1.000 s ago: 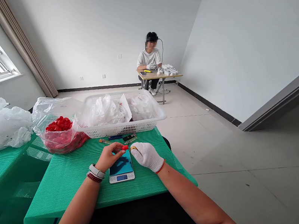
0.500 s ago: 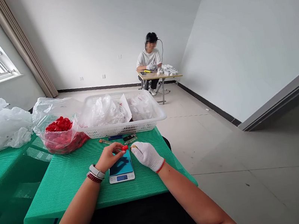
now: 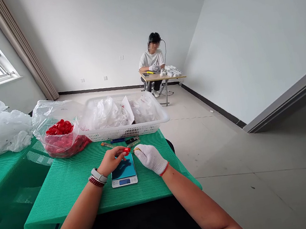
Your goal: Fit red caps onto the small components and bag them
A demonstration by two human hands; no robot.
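The person's bare left hand (image 3: 111, 161) pinches a red plastic cap (image 3: 126, 150) between its fingertips, just above a digital scale (image 3: 122, 169) near the middle of the green mesh worktop (image 3: 67, 194). The white-gloved right hand (image 3: 150, 158) sits beside the scale, its fingers gripping a small brass-coloured piece (image 3: 136, 149). A clear bag of red caps (image 3: 61, 144) and a white plastic basket (image 3: 123, 132) stand along the worktop's far edge.
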